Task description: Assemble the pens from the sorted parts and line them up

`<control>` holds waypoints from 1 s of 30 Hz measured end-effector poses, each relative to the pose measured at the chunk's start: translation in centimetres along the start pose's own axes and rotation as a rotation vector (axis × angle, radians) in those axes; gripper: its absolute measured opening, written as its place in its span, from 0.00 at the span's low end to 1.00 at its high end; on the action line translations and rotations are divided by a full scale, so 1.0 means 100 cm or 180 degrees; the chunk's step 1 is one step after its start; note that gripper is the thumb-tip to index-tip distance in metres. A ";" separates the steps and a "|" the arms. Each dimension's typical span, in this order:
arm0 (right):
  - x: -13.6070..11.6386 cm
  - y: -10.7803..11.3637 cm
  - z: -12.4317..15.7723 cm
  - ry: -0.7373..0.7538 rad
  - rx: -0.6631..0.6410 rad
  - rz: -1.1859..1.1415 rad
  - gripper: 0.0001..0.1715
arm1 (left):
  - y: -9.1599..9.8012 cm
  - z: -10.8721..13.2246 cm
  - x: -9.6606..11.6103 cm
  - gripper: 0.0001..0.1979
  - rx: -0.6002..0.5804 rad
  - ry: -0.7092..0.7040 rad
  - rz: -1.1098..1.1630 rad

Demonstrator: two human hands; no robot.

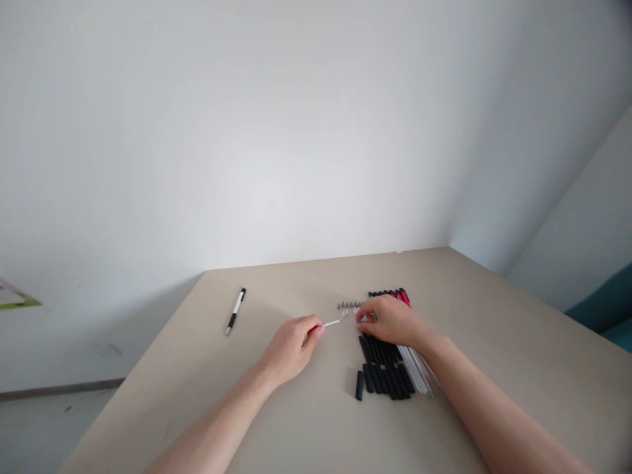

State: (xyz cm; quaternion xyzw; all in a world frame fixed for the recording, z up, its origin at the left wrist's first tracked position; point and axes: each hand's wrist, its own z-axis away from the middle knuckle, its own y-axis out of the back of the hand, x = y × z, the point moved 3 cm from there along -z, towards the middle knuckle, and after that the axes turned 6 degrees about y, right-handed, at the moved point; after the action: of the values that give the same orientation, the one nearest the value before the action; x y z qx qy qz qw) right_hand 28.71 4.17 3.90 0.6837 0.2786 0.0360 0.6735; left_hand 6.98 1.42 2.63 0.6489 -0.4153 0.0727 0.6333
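Observation:
My left hand pinches a thin white pen refill between thumb and fingers, its tip pointing right. My right hand is just beyond that tip, over the pen parts, with thumb and index finger curled close together. Whatever they hold, if anything, is too small to make out. Beside its fingertips stands a row of small grey pen tips, with tiny clear pieces, perhaps springs, just below. Under and below this hand lie several black pen barrels, black grips and white refills.
One assembled white and black pen lies apart at the left of the beige table. A single black grip sits left of the others. Behind the right hand are dark and red pen pieces. A white wall borders the table's back.

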 end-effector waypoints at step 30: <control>-0.019 -0.008 -0.003 0.0195 0.0208 -0.0173 0.09 | 0.004 -0.001 -0.003 0.12 0.0255 0.0010 -0.0330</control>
State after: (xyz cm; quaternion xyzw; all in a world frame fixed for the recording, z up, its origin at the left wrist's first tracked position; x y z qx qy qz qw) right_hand 26.74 3.57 3.75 0.6961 0.3186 0.0294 0.6427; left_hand 6.62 1.70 2.78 0.6943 -0.3770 0.0574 0.6104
